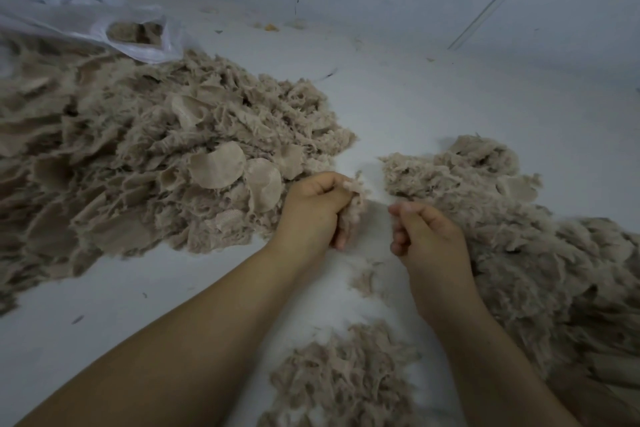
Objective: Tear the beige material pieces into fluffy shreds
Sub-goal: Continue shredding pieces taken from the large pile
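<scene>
Beige heaps (166, 163) — plastic bag (86, 21) behind

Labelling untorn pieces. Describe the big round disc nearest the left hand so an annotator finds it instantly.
Start at the large beige pile on the left. At its near right edge, just left of the left hand, lies the disc. It is flat, smooth and meshy, while the stuff around it is frayed fluff.

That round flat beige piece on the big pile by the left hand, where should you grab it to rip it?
Probably pinch the round piece at its free upper right rim, coming from above; its lower edge is tucked into the pile.
</scene>
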Demonstrator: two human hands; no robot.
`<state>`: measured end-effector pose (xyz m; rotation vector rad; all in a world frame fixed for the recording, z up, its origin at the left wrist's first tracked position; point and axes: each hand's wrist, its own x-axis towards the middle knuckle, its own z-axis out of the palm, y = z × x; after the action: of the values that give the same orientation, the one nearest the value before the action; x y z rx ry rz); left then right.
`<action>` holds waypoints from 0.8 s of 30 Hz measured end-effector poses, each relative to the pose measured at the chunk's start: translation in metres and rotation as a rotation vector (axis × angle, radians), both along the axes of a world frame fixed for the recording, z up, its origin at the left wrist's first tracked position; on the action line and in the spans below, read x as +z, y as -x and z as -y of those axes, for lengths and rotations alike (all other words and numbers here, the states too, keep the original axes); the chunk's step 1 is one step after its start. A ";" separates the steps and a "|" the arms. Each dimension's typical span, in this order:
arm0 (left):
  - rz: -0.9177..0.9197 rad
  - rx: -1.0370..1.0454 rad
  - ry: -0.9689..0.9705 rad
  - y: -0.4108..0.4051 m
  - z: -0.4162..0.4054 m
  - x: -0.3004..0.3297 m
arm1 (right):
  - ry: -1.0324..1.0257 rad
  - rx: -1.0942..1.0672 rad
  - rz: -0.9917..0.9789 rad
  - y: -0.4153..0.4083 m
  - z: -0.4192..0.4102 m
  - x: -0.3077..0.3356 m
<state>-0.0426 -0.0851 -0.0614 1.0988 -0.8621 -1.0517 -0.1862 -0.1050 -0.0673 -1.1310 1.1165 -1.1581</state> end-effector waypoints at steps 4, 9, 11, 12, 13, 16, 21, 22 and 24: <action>0.007 -0.072 -0.017 0.005 -0.001 -0.002 | 0.053 0.101 -0.023 -0.002 -0.005 0.003; 0.079 -0.143 -0.065 0.008 -0.002 -0.002 | 0.079 0.056 -0.105 0.000 -0.004 0.002; 0.163 -0.137 -0.072 0.006 -0.002 -0.002 | 0.060 0.059 -0.087 0.001 -0.004 0.002; 0.197 -0.153 -0.055 0.006 -0.004 0.000 | 0.060 0.076 -0.084 0.000 -0.005 0.003; 0.244 -0.166 -0.021 0.007 -0.005 0.000 | 0.073 0.095 -0.097 0.000 -0.006 0.003; 0.282 -0.108 0.059 0.009 -0.006 0.002 | 0.120 0.124 -0.147 -0.002 -0.007 0.005; 0.241 0.091 0.004 -0.001 0.001 -0.004 | 0.102 0.089 -0.175 -0.001 -0.005 0.003; 0.224 0.104 -0.002 -0.002 0.002 -0.005 | 0.099 0.082 -0.179 -0.001 -0.005 0.002; 0.211 0.114 -0.006 -0.001 0.001 -0.006 | 0.099 0.068 -0.187 -0.001 -0.006 0.002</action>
<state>-0.0411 -0.0862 -0.0678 1.2648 -0.9526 -0.8547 -0.1851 -0.0992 -0.0654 -1.3660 1.1627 -1.0810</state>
